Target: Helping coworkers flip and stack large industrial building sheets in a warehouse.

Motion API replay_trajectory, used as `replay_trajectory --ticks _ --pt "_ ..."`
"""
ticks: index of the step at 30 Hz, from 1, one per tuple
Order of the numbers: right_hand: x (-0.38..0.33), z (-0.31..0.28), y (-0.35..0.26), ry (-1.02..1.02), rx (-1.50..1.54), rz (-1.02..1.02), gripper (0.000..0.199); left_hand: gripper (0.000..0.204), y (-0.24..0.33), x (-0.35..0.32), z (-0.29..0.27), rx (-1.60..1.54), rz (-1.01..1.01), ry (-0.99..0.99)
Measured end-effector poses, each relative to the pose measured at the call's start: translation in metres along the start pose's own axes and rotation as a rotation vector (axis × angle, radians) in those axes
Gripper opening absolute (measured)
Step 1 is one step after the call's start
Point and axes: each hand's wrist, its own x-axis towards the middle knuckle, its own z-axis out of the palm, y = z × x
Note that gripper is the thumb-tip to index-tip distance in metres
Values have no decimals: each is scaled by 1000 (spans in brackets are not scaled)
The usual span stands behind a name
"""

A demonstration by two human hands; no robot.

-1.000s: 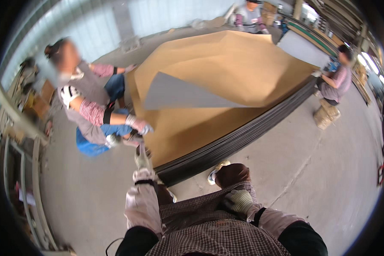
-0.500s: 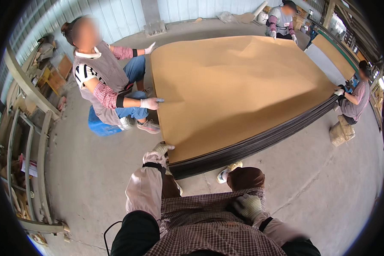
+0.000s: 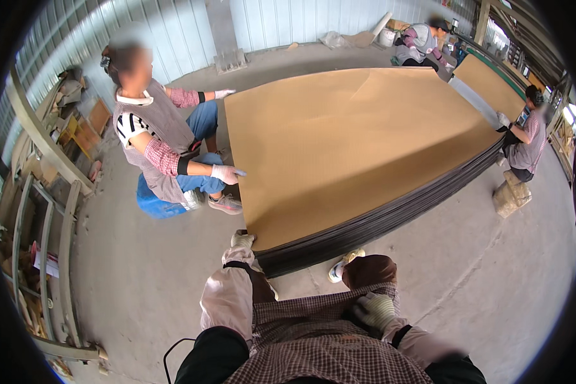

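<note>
A large brown sheet (image 3: 358, 134) lies on a thick stack of dark-edged sheets (image 3: 377, 221) in front of me. My left hand (image 3: 243, 239), in a whitish knit glove, is closed at the near left corner of the brown sheet. Its lower fingers are partly hidden. My right hand (image 3: 376, 310), gloved too, rests on the checked apron (image 3: 313, 349) over my lap, its fingers loosely bent and apart with nothing visible in them. On the left, a seated co-worker's gloved hands (image 3: 228, 174) touch the sheet's left edge.
A co-worker sits at the right on a wrapped tan seat (image 3: 512, 194), beside a bench with another brown sheet (image 3: 489, 83). Another person (image 3: 422, 43) is at the far end. A blue seat (image 3: 155, 200) and a metal frame (image 3: 45, 237) stand left.
The brown sheet now lies smoother on the stack. The far co-worker has let go and turned right toward the bench. The right co-worker's hand has lifted from the corner toward the bench.
</note>
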Motion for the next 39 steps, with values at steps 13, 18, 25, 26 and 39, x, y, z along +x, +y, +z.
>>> replay_trajectory --ticks 13,18,25,26,39 --pt "-9 2 4 -10 1 5 31 35 1 -68 4 -846 -27 -448" --pt "-5 -6 -6 44 37 -22 30 40 -10 -75 -7 -870 -37 -392" --pt "-12 5 15 16 107 -31 31 39 13 -109 -11 615 589 -125" --pt "-12 8 15 26 115 -45 31 39 21 -107 -6 -109 216 -240" --pt "-18 8 15 15 105 -28 29 48 -10 -68 18 -493 28 -256"
